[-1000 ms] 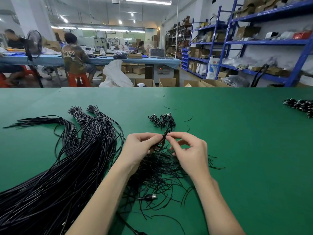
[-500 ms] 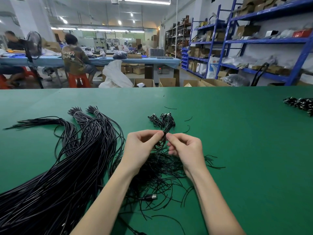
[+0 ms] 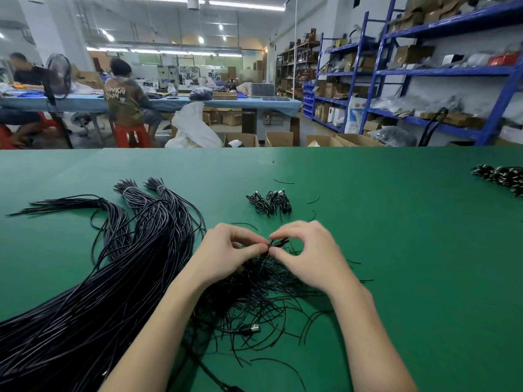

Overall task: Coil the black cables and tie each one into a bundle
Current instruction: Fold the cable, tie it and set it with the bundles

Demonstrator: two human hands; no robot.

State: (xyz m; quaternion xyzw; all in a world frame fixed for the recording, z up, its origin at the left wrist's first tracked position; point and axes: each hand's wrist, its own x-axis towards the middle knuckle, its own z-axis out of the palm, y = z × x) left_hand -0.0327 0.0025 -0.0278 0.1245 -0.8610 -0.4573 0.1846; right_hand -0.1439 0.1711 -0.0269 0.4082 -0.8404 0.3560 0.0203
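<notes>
A small coiled cable (image 3: 276,244) is pinched between both hands just above the green table (image 3: 396,250), over a loose heap of thin black ties (image 3: 254,295). The left hand (image 3: 226,254) has thumb and forefinger curled onto the coil's left end; the right hand (image 3: 308,254) has thumb and forefinger closed on its right end, the other fingers arched above. By the look of it, the tying step is in hand: a tie is being twisted round the coil, though the tie itself is too small to make out. Next, the twist would need to be finished tight, the bundle set down, and a fresh cable drawn from the long stock.

Now the count. Finished bundles (image 3: 268,203) lie beyond the hands: three, perhaps four. More bundles (image 3: 501,176) lie at the far right edge, too cramped to count. Uncoiled cables (image 3: 93,292) sweep in from the left in three sheaves, two of them banded at the tip. One USB plug (image 3: 250,329) lies among the ties.
</notes>
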